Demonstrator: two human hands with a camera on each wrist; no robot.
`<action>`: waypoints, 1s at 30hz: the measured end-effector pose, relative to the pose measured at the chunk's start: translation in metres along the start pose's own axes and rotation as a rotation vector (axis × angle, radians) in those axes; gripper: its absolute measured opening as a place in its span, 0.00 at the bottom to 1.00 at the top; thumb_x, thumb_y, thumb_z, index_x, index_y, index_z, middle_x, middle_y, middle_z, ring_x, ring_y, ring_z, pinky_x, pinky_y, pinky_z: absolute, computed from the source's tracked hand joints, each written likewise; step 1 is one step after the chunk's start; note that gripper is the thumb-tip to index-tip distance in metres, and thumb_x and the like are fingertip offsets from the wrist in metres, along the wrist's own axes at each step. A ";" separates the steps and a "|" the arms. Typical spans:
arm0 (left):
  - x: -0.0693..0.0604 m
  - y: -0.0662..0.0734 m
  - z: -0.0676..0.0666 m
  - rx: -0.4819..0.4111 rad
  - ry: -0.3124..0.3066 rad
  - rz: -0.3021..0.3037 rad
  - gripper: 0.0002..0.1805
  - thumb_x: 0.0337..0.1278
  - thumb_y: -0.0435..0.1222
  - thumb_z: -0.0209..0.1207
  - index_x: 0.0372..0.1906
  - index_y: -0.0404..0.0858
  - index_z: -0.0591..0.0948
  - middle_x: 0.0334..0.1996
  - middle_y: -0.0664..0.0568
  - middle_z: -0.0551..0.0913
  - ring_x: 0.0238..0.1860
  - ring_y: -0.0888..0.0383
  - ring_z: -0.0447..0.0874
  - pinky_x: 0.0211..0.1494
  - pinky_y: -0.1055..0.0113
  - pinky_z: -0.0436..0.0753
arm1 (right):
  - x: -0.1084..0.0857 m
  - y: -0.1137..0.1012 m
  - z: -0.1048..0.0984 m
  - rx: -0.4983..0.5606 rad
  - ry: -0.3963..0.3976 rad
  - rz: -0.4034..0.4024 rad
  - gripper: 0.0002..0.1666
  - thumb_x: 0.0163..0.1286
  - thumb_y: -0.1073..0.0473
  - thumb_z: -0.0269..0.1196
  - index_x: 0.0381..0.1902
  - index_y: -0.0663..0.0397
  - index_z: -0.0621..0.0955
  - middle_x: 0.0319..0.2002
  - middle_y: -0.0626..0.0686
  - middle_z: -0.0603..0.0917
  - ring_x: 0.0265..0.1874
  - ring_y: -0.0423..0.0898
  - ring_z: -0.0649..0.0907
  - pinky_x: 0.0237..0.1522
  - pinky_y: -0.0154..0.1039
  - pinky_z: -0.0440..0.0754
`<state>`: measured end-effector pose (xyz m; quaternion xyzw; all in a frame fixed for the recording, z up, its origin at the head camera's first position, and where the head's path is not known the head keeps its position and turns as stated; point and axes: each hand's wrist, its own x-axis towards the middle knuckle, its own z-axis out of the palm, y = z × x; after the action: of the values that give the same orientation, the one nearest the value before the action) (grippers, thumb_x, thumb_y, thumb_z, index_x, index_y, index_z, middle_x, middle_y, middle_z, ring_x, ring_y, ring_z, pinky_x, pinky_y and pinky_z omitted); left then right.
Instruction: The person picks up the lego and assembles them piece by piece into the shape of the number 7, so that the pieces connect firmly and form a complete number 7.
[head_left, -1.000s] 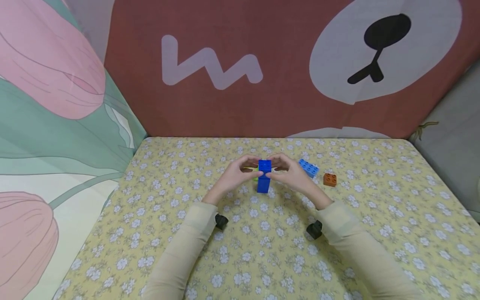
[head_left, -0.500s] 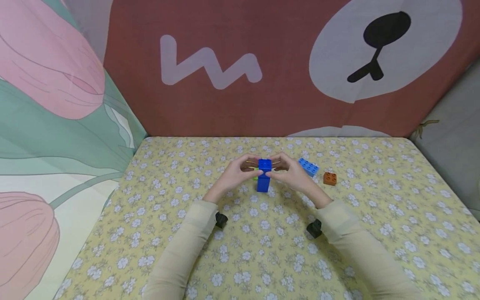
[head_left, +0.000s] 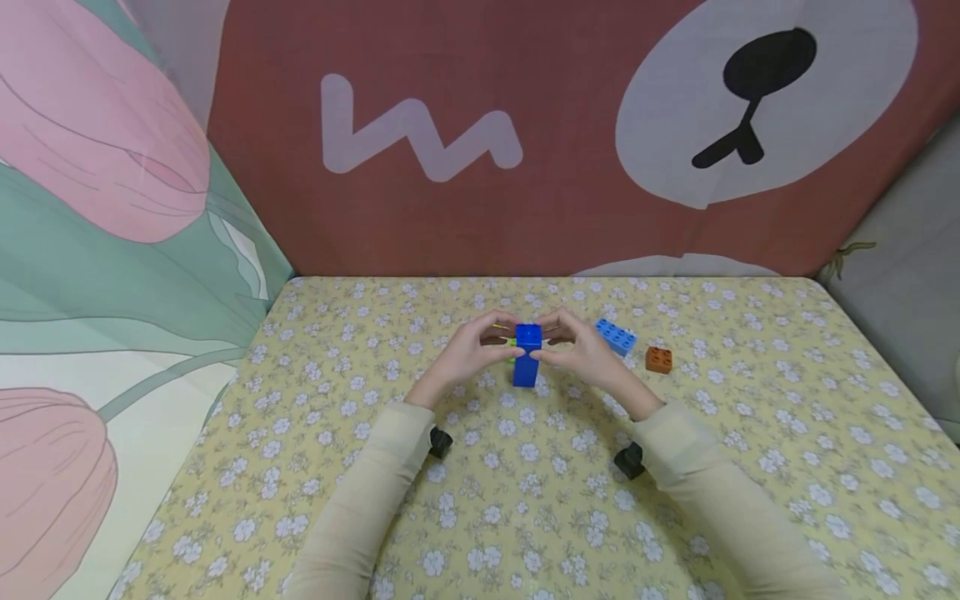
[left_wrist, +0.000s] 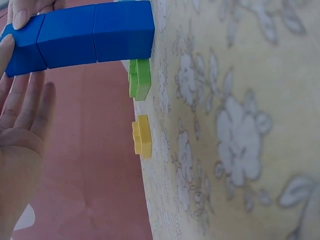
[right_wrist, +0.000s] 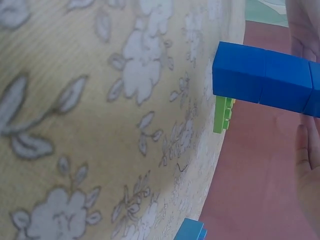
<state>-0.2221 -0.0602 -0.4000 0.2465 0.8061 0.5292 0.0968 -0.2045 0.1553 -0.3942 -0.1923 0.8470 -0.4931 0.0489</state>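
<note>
A tower of blue toy building bricks (head_left: pixel 526 372) stands upright on the flowered cloth in front of the person. The left wrist view shows three bricks in it (left_wrist: pixel 70 35), the top one leaning slightly out of line. Left hand (head_left: pixel 472 347) and right hand (head_left: pixel 583 348) hold the top brick from opposite sides, thumbs on the near face and fingers reaching behind. How the far fingertips touch it is partly hidden. Behind the tower's foot lies a light green brick (left_wrist: pixel 140 80), mostly covered in the head view. Farther off is a yellow brick (left_wrist: pixel 142 136).
To the right of the hands lie a light blue brick (head_left: pixel 616 336) with several studs and an orange-brown brick (head_left: pixel 659 359). A printed red-brown cloth wall (head_left: pixel 450 225) rises behind the table. Black wrist cameras (head_left: pixel 629 459) hang below the sleeves.
The top blue brick and both thumbs have come down slightly, and it sits closer to the bricks below. Both hands keep their hold; the loose bricks have not moved.
</note>
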 end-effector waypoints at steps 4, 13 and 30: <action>0.000 0.001 0.000 -0.021 -0.008 -0.025 0.22 0.58 0.39 0.64 0.57 0.43 0.75 0.55 0.45 0.80 0.56 0.50 0.81 0.53 0.64 0.84 | 0.000 0.000 0.000 0.002 -0.002 0.021 0.25 0.65 0.57 0.65 0.57 0.57 0.72 0.59 0.61 0.75 0.56 0.59 0.78 0.55 0.54 0.80; 0.002 0.000 -0.001 -0.057 -0.027 -0.037 0.22 0.58 0.37 0.64 0.57 0.41 0.75 0.54 0.44 0.80 0.56 0.49 0.81 0.52 0.65 0.85 | 0.001 0.003 0.000 0.026 0.001 0.030 0.25 0.65 0.57 0.65 0.58 0.57 0.72 0.58 0.61 0.75 0.56 0.59 0.78 0.55 0.53 0.81; 0.003 0.001 -0.002 -0.006 -0.020 -0.034 0.22 0.58 0.40 0.64 0.57 0.43 0.75 0.54 0.46 0.81 0.56 0.51 0.81 0.55 0.63 0.83 | 0.001 0.000 -0.001 -0.028 -0.002 -0.019 0.24 0.65 0.57 0.65 0.57 0.57 0.73 0.57 0.61 0.77 0.54 0.59 0.80 0.54 0.54 0.81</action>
<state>-0.2249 -0.0596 -0.3978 0.2379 0.8075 0.5275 0.1148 -0.2052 0.1558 -0.3935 -0.2015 0.8519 -0.4816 0.0422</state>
